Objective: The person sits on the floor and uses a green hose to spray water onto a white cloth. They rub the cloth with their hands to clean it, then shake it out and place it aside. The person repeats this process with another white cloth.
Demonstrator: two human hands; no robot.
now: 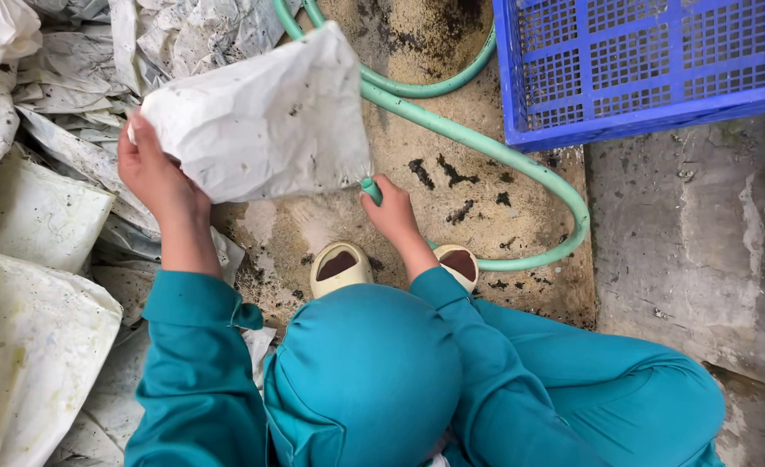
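bag [261, 130]: matt crinkled plastic, dirt-specked | hose [503, 156]: smooth green rubbery | crate [642, 69]: glossy blue plastic mesh | floor [694, 225]: rough concrete

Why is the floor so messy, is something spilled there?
Yes. Dark clumps of dirt lie scattered on the wet, sandy floor beside the green hose. The white bag in the left hand is speckled with grime, and crumpled dirty bags are heaped at the left.
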